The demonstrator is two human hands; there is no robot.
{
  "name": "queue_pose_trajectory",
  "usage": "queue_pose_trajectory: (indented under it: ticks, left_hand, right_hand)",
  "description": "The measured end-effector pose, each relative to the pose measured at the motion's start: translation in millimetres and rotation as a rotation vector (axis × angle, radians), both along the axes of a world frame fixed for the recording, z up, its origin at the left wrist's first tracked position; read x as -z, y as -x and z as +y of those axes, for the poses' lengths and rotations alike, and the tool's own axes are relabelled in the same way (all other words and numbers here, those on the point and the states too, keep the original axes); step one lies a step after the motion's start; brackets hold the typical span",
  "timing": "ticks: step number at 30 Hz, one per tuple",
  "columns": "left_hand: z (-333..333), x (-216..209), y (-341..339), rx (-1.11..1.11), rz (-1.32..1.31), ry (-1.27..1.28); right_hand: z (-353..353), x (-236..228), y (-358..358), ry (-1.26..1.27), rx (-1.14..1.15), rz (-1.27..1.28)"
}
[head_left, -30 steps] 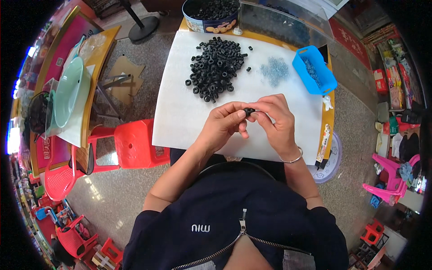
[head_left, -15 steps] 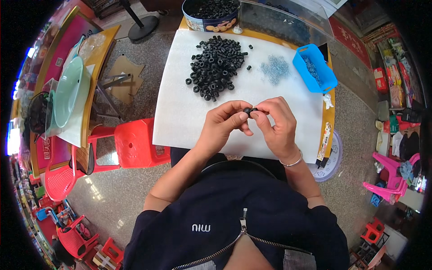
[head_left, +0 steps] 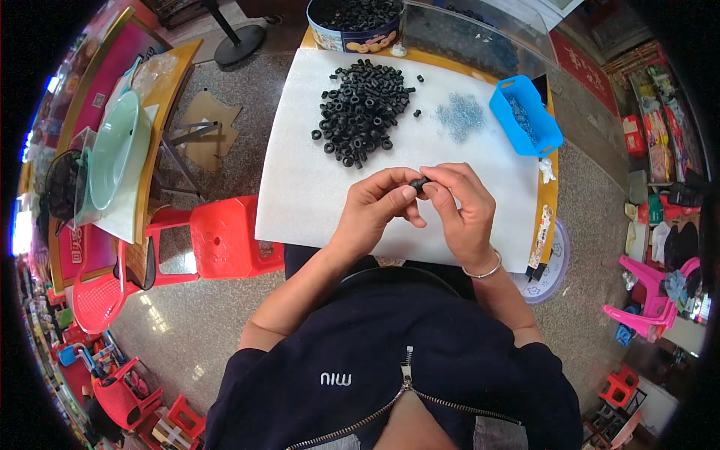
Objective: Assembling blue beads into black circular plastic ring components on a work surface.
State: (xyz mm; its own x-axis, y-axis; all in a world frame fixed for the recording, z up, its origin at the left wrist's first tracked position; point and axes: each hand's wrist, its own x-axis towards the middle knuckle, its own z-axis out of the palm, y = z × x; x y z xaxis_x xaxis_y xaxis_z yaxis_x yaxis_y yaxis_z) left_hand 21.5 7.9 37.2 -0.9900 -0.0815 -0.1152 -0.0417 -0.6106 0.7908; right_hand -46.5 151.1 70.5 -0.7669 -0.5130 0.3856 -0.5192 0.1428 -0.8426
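Observation:
A small rounded black plastic part [head_left: 419, 184] is held above the near half of the white sheet. My left hand [head_left: 371, 206] pinches it from one side between thumb and forefinger. From the other side the thumb and fingertips of my right hand [head_left: 463, 201] close on it, covering much of its right end. Beyond my hands lies a heap of black plastic parts [head_left: 364, 109], some ring-like and some stubby cylinders. Right of the heap is a scatter of tiny silvery-blue pieces [head_left: 460, 116], too small to make out.
The white sheet [head_left: 300, 202] covers most of the table. A blue plastic basket [head_left: 553, 142] holds more tiny pieces at the right edge. At the back stand a round tin [head_left: 337, 39] of black parts and a clear bin [head_left: 450, 34]. To the left is a red stool [head_left: 217, 240].
My right fingertips have come closer to the left ones. The black piece in them, which stuck out from the rounded part, now shows less. The whole view has shifted slightly.

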Motion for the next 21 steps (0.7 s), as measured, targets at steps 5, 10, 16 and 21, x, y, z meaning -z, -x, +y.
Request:
queue_pose_trajectory:
  ticks: [5,10,16,21]
  left_hand:
    - [-0.3,-0.6,0.3,0.014,-0.014,-0.035]
    - [0.8,-1.8,0.7,0.020,-0.014,-0.059]
    - [-2.0,-5.7,1.3,0.052,-0.056,-0.105]
    - [-2.8,-4.4,0.9,0.067,-0.074,-0.147]
  right_hand:
    - [-1.1,3.4,2.9,0.083,-0.027,-0.094]
    - [-0.8,4.1,3.2,0.158,-0.064,-0.191]
    - [3.5,-6.5,6.9,0.032,-0.101,-0.112]
    - [6.1,-2.2,13.1,0.046,-0.148,-0.124]
